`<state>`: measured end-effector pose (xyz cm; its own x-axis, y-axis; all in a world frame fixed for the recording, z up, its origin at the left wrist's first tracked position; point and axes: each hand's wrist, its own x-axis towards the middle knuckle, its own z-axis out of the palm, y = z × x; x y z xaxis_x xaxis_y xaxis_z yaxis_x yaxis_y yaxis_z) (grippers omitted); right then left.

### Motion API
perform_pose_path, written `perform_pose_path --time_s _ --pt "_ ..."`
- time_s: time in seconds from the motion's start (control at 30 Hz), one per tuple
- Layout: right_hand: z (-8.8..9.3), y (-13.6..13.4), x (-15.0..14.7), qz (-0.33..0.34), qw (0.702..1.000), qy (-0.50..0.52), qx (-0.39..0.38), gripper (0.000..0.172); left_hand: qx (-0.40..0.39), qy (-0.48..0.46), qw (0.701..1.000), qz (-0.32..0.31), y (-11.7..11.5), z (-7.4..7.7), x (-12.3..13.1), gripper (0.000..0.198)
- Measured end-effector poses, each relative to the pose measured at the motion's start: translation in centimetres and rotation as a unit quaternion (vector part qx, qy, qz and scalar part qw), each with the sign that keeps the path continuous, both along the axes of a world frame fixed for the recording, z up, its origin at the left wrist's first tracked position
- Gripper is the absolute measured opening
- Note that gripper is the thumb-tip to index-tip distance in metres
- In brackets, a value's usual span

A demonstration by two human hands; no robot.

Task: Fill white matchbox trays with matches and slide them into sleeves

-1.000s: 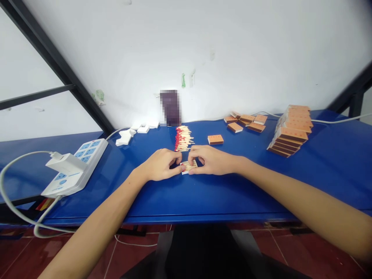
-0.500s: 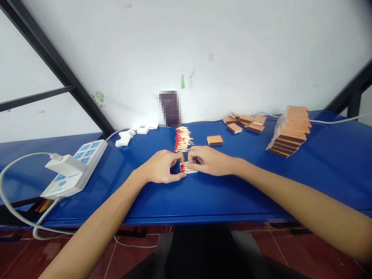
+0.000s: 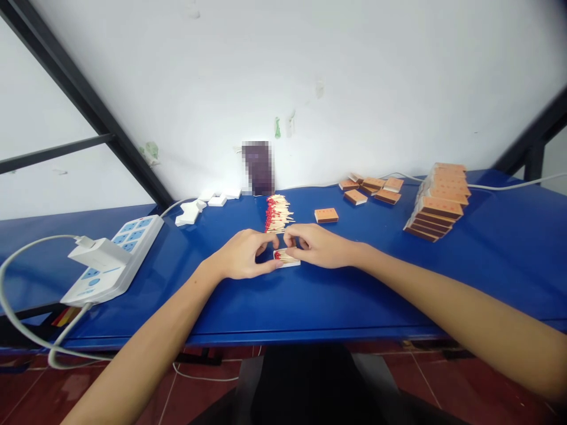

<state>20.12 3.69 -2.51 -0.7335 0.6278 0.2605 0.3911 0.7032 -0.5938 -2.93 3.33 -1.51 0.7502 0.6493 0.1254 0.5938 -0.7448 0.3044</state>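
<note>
A small white matchbox tray [image 3: 291, 264] lies on the blue table in front of me, with red-headed matches [image 3: 280, 255] in it. My left hand [image 3: 243, 254] is around the tray's left end, its thumb at the near edge and its index finger curled by the far edge. From the right, my right hand [image 3: 321, 245] reaches over the tray. Its thumb presses on the matches, and its bent fingers hide part of the far side. Just beyond both hands lies a pile of loose matches [image 3: 278, 213], heads to the left.
An orange matchbox [image 3: 326, 215] lies right of the pile, with several more matchboxes [image 3: 374, 185] behind. Stacked matchboxes [image 3: 438, 203] lean at the right. White trays [image 3: 190, 212] lie back left. A power strip [image 3: 119, 260] with a plugged-in charger [image 3: 101, 254] sits at the left.
Both hands stay at the tray with only slight finger shifts. The matches in it look a little more fanned. The whole view has shifted slightly.
</note>
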Motion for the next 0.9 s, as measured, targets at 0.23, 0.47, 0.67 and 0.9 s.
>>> perform_pose_path --time_s 0.23,0.47,0.67,0.9 --pt "-0.9 0.9 0.5 -0.085 0.993 -0.024 0.084 0.020 -0.011 -0.090 0.993 0.075 1.6 -1.1 -1.1 0.040" --pt "-1.2 1.2 0.8 -0.123 0.966 -0.174 0.149 0.038 -0.031 -0.120 0.990 0.062 2.0 -1.2 -1.8 0.037" --pt "-1.3 1.1 0.4 -0.122 0.956 -0.205 0.173 0.043 0.006 -0.078 0.996 0.042 1.8 -1.0 -1.8 0.038" --pt "-1.4 1.2 0.5 -0.118 0.960 -0.191 0.169 0.041 0.063 -0.021 0.993 0.094 2.4 -1.8 -1.8 0.027"
